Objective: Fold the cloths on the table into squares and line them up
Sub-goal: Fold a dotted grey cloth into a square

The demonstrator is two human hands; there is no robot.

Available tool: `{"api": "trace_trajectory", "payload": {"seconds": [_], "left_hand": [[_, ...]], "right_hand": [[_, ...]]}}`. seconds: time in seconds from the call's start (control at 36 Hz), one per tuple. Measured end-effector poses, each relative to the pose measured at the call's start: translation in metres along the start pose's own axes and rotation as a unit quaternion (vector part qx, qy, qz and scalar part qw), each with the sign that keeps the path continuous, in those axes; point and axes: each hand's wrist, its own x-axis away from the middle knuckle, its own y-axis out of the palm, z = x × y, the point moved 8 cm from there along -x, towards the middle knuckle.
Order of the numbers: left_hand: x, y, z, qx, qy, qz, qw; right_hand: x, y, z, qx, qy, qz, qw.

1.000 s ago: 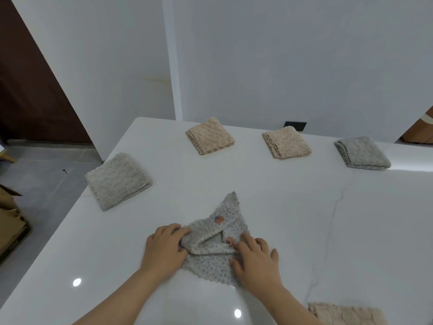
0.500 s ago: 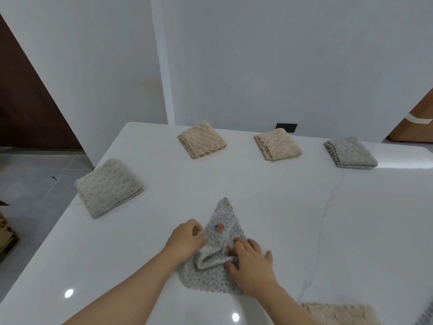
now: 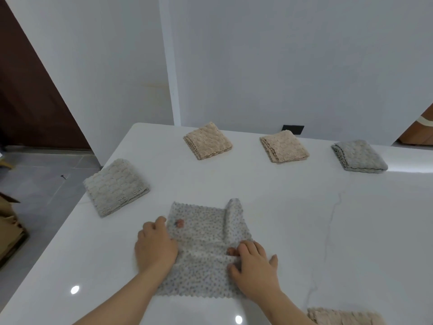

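A grey dotted cloth point(image 3: 203, 249) lies spread nearly flat on the white table point(image 3: 293, 212) in front of me, its right edge rolled up into a ridge. My left hand point(image 3: 155, 247) grips its left edge with curled fingers. My right hand point(image 3: 255, 266) pinches the cloth near its right side. Folded squares lie beyond: a pale grey one point(image 3: 116, 186) at the left, two beige ones point(image 3: 207, 140) point(image 3: 283, 146) and a grey one point(image 3: 359, 157) in a row at the back.
Another beige cloth point(image 3: 342, 316) lies at the table's near right, cut off by the frame. The table's left edge drops to a grey floor with brown cardboard point(image 3: 9, 226). A white wall stands behind the table.
The dotted cloth was bunched in a diamond shape between both hands; now it is pulled open into a near-flat rectangle. My hands have moved apart to its left and right sides.
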Motion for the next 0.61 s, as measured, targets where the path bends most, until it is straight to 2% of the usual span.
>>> {"api": "trace_trajectory", "payload": {"seconds": [0.08, 0.14, 0.22, 0.42, 0.5, 0.61], "left_hand": [[0.007, 0.005, 0.031, -0.02, 0.183, 0.024, 0.983], [0.013, 0.02, 0.047, -0.055, 0.256, -0.035, 0.965], [0.012, 0.047, 0.041, -0.126, 0.219, -0.164, 0.954], [-0.001, 0.041, 0.049, -0.175, 0.177, -0.214, 0.945], [0.003, 0.041, 0.061, -0.174, 0.201, -0.202, 0.943], [0.012, 0.054, 0.062, -0.175, 0.206, -0.246, 0.931]], "right_hand": [[0.001, -0.002, -0.001, 0.003, 0.003, 0.001, 1.0], [0.001, 0.0, 0.0, 0.013, 0.006, -0.005, 1.0], [0.004, 0.0, 0.002, 0.039, 0.012, -0.006, 0.999], [0.004, -0.012, 0.008, 0.064, 0.067, 0.083, 0.992], [-0.003, 0.003, 0.008, 0.065, 0.03, 0.015, 0.997], [-0.008, 0.011, 0.011, 0.051, 0.013, -0.028, 0.998]]}}
